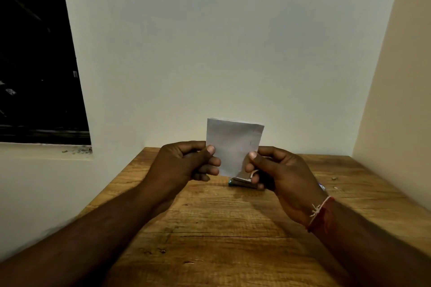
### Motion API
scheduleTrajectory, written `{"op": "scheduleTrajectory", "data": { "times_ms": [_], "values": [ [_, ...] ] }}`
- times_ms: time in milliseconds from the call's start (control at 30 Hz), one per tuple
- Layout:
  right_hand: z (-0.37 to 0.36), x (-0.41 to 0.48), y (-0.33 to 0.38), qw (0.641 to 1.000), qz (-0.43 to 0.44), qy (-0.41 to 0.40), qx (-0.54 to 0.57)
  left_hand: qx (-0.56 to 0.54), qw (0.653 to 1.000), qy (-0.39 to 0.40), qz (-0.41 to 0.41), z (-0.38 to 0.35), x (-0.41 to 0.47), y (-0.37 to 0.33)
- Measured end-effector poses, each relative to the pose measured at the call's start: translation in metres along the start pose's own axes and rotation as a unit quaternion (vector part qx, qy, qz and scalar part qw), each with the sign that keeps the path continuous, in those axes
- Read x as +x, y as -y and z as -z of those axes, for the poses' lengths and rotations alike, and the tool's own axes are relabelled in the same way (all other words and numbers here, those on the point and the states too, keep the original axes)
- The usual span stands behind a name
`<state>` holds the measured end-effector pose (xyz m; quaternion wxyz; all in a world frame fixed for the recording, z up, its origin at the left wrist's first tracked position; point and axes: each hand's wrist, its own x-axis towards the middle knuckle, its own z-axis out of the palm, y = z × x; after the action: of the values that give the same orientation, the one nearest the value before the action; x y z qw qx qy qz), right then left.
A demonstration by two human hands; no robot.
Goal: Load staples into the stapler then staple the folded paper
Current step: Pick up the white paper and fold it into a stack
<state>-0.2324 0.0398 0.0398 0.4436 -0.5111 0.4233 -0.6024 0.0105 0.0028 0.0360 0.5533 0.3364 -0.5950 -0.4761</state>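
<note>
I hold a folded white paper (234,144) upright above the wooden table (210,228), with both hands on it. My left hand (184,165) pinches its lower left edge between thumb and fingers. My right hand (277,175) pinches the lower right edge, thumb on the front. Below the paper, a stapler (242,182) with a metallic body and a blue tip lies on the table, partly hidden by my right fingers. Whether my right hand touches it, I cannot tell.
A white wall stands just behind the table, and a beige wall (391,77) closes the right side. A dark window (35,53) with a sill is at the left. A small blue and white item (322,187) peeks out beside my right wrist.
</note>
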Motion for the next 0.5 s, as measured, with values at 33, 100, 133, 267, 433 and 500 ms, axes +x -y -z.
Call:
{"op": "scheduleTrajectory", "data": {
  "times_ms": [33, 100, 133, 267, 433, 500],
  "values": [
    [-0.0008, -0.0003, -0.0004, 1.0, -0.003, 0.005, 0.01, -0.016, 1.0, -0.001, 0.005, -0.0013, -0.0003, 0.0001],
    [-0.0027, -0.0013, -0.0014, 0.999, 0.0, 0.011, 0.038, -0.031, 0.999, -0.006, 0.006, -0.0031, -0.0004, 0.0019],
    [-0.0034, -0.0015, -0.0022, 0.999, 0.003, 0.008, 0.048, -0.037, 0.999, -0.01, 0.005, -0.0038, -0.0004, 0.0029],
    [-0.0063, -0.0033, -0.0035, 0.997, 0.021, -0.005, 0.068, -0.066, 0.998, -0.013, 0.006, -0.0065, -0.001, 0.003],
    [-0.0095, -0.0073, 0.0002, 0.996, 0.027, -0.018, 0.088, -0.145, 0.989, -0.002, 0.035, -0.0109, -0.0035, 0.0019],
    [-0.0104, -0.0085, 0.0013, 0.995, 0.025, -0.027, 0.094, -0.165, 0.985, -0.004, 0.043, -0.0106, -0.004, 0.0034]
  ]
}}
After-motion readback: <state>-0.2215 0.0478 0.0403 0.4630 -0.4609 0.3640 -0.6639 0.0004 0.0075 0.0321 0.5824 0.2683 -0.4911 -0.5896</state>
